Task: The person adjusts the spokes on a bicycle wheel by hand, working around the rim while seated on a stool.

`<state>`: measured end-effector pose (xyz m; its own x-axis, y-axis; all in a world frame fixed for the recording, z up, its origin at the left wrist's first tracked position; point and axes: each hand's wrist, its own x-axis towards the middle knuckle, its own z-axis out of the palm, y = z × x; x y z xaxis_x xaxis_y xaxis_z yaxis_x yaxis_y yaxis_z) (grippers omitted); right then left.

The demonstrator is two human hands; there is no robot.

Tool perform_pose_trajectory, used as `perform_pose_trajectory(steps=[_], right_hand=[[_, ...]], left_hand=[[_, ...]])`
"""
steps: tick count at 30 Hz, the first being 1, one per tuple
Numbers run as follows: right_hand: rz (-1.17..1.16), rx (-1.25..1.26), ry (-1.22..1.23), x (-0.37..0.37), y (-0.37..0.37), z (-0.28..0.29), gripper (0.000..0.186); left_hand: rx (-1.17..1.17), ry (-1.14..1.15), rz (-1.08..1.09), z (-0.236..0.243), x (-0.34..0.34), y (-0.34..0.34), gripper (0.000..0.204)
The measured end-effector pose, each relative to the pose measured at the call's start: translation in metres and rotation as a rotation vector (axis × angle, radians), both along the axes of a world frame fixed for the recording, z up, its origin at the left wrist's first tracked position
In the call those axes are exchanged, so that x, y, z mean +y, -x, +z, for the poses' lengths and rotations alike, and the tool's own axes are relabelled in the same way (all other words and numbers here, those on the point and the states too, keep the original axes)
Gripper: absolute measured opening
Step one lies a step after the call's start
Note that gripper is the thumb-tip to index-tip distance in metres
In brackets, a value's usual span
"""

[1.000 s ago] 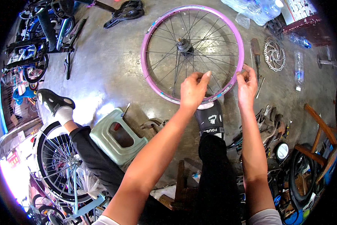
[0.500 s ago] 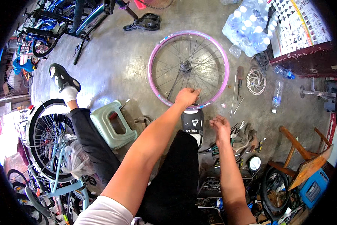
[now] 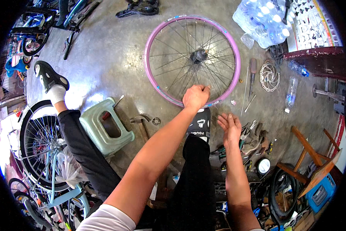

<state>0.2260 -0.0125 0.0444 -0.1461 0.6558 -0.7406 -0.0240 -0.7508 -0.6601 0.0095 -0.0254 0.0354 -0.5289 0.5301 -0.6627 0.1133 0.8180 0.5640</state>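
Observation:
A pink bicycle wheel rim [image 3: 237,61] with black spokes and hub [image 3: 198,56] lies over the concrete floor, its near edge above my right sandal [image 3: 198,127]. My left hand [image 3: 196,96] is closed on the rim's near edge, fingers curled inside among the spokes. My right hand [image 3: 229,125] hangs palm up to the lower right of the wheel, fingers loosely apart and holding nothing. Right of the wheel lie a screwdriver [image 3: 252,67], thin rods and a brake rotor [image 3: 269,75].
A green plastic stool [image 3: 96,127] and hammer [image 3: 142,118] sit to the left; bicycles [image 3: 50,154] line the left side. Bottled water [image 3: 257,27], a loose bottle [image 3: 290,94] and maroon bench [image 3: 319,61] are right. Pliers and wrenches [image 3: 250,138], a tipped wooden stool [image 3: 307,154] and tyre [image 3: 282,196] lie lower right.
My right hand has let go of the rim and dropped below it. The wheel has rotated, its lettering shifting along the rim, while my left hand stays at the near edge.

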Motion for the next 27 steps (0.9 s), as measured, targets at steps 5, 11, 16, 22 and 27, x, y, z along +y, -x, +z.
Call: perform_pose_trajectory(steps=[5,11,16,22,27], right_hand=[[-0.022,-0.028,-0.017,-0.001,0.005,-0.015,0.028],[-0.005,-0.124,-0.137,0.019,0.023,-0.01,0.021],[0.278,-0.292,-0.493,0.104,0.056,-0.02,0.027],[0.788,-0.586,-0.969,0.191,0.105,-0.026,0.029],[0.967,-0.624,-0.885,0.206,0.116,-0.032,0.03]], left_hand=[[0.072,0.004,-0.058,0.004,-0.003,0.007,0.043],[0.368,-0.124,-0.284,0.044,-0.007,-0.008,0.034],[0.475,-0.266,-0.344,0.032,-0.023,-0.015,0.025],[0.362,-0.327,-0.291,0.013,-0.034,-0.02,0.023],[0.266,-0.306,-0.268,0.009,-0.036,-0.018,0.024]])
